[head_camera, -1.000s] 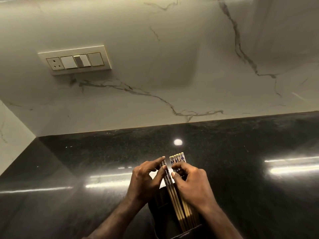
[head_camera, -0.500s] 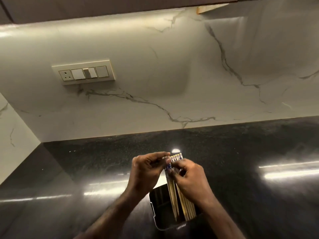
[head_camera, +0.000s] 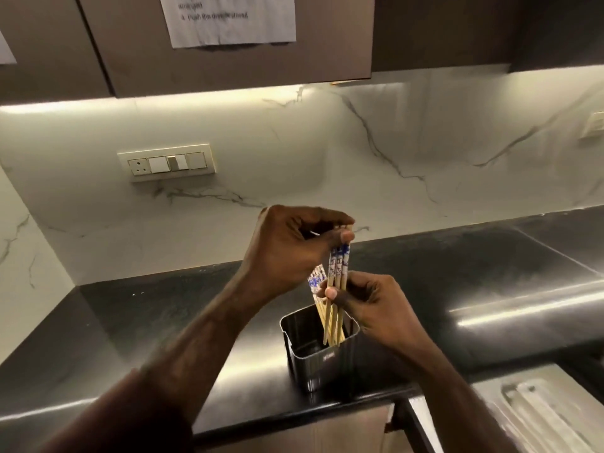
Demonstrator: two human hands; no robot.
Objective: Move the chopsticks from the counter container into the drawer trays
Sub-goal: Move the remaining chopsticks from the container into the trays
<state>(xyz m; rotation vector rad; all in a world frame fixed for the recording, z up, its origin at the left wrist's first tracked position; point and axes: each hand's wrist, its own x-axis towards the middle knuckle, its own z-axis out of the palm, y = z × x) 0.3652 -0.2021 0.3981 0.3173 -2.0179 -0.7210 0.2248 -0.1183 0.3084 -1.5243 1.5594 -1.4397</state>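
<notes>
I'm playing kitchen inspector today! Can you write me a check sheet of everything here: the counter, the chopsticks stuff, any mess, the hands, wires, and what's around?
Surface: black counter, shiny, with light streaks.
Job's things: a few chopsticks lifted upright; more chopsticks lean in the metal container; drawer tray open at lower right.
Clutter: nothing seen.
Hands: left hand pinches the chopstick tops; right hand grips them lower down.
Cables: nothing seen.
Surroundings: marble wall, switch plate, paper note on the cabinet.

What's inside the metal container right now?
The container holds the lower ends of wooden chopsticks; both hands, left and right, grip some. Its bottom is hidden by the front wall.
</notes>
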